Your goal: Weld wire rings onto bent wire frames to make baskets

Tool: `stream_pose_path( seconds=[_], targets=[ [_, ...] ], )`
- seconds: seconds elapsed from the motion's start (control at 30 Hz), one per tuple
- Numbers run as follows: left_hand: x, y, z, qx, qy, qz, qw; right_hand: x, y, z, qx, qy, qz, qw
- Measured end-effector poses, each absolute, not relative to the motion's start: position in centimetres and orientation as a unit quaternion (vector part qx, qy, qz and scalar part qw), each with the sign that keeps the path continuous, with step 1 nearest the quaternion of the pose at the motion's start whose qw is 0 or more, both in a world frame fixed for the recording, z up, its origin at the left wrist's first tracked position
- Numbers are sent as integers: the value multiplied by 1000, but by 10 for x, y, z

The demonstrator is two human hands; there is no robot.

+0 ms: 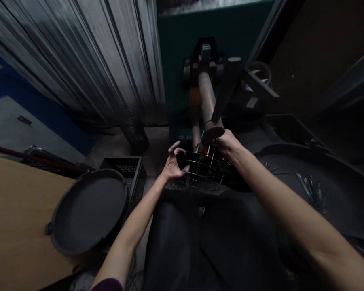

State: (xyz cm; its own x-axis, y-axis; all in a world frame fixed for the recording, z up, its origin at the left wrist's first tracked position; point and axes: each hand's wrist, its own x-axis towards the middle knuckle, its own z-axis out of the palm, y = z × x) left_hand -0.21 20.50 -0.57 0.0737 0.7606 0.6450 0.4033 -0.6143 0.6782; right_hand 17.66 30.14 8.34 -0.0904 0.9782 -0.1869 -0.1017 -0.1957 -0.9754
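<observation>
A round wire rack (pixel 197 176) of thin metal rods is in front of my knees, under the electrode arms of a machine that looks like a spot welder (pixel 210 101). A small orange glow shows where the rods meet below the upper arm. At the rack's left side, my left hand (pixel 172 163) has its fingers spread and curved beside the wires. My right hand (pixel 227 142) is closed at the rack's right side, just beside the end of the upper arm. Its fingertips are partly hidden, and what they pinch is too dark to make out.
On the left, a round black tray (pixel 89 212) stands near a wooden board (pixel 21 218) and a dark plastic crate (pixel 136 169). To the right, a large dark pan (pixel 346 190) holds several short metal wires (pixel 311 190). Behind is corrugated metal sheeting (pixel 124 52).
</observation>
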Motion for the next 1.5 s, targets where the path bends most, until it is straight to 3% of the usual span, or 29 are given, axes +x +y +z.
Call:
stream_pose_path(
  seconds=[0.17,0.3,0.4,0.6,0.77,0.9,1.13,1.27,1.37,1.5],
  targets=[
    [22,158,-11,780,398,478,67,219,276,96,-551,-483,569,373],
    [66,82,-5,888,338,313,6,270,218,97,-619,-640,371,265],
    [78,39,13,902,282,328,5,302,171,106,-597,-737,252,192],
    [41,52,48,633,512,535,224,324,137,112,-502,-791,232,263],
    [61,40,62,551,507,513,419,281,175,56,-450,-782,318,293],
    [102,36,48,540,537,478,438,239,211,17,-460,-773,368,235],
    [113,54,27,418,545,542,485,229,225,41,-335,-913,200,118],
    [90,52,37,423,431,443,663,237,200,69,-297,-951,62,54],
    [83,53,44,423,334,380,752,253,177,77,-280,-957,3,72],
    [92,57,49,428,354,382,738,277,156,69,-256,-952,2,168]
  ],
)
